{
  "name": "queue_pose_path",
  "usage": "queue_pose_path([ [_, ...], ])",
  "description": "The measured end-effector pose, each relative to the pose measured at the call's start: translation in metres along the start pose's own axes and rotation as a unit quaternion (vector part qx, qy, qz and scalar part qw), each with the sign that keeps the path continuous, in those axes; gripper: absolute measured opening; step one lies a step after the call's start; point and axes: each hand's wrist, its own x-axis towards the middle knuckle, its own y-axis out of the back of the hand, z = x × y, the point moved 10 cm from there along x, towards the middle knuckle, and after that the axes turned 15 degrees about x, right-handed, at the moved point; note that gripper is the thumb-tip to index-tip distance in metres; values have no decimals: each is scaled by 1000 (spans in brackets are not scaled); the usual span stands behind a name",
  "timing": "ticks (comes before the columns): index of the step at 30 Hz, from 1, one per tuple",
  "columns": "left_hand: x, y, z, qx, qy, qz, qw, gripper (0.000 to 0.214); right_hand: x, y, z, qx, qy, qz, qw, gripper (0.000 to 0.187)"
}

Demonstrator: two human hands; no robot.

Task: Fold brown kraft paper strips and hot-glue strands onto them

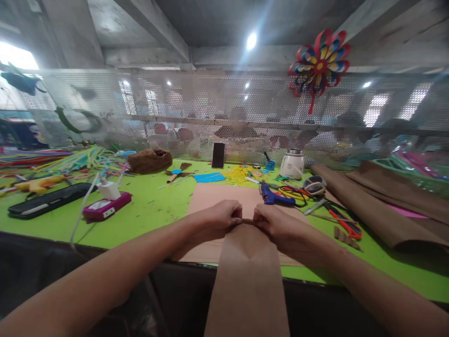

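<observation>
My left hand (228, 214) has room outward: green tabletop (159, 199) runs to a purple power strip (108, 207). Beside my right hand (268, 216), a blue glue gun (275, 195), a red cutter (345, 222) and, farther right, a curled brown sheet (386, 213) obstruct me. Ahead, past flat pale sheeting (213, 194), an upright dark phone (218, 155) and perforated screen (196, 105) block passage.

A long strip (249, 285) is plain tan-brown, its top edge darker. The flat sheet (206, 199) is pale peach; the tabletop (157, 199) is lime green, speckled dark. The glue gun (277, 198) is deep blue, the power strip (114, 208) magenta, the paper shreds (242, 177) yellow, the rolled sheet (380, 208) dark brown. A flower ornament (320, 65) has red, blue and yellow loops. The grey screen (196, 110) is dotted all over.
</observation>
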Motion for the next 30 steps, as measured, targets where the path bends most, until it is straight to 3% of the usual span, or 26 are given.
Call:
queue_pose_path([
  [6, -6, 5, 0, 11, -21, 7, 1000, 5, -7, 12, -7, -62, 18, 55, 996, 14],
  [16, -12, 13, 12, 59, -69, 88, 992, 5, -6, 15, -6, -108, 15, 55, 993, 12],
  [22, -17, 17, 22, 82, -101, 72, 989, 13, -10, 21, 1, -142, -4, 64, 988, 11],
  [25, -22, 23, 27, 97, -94, 70, 988, 17, -12, 18, -4, -147, 17, 48, 988, 11],
  [30, -31, 28, 38, 148, -96, 80, 981, 15, -18, 4, -22, -188, 113, 25, 975, 10],
])
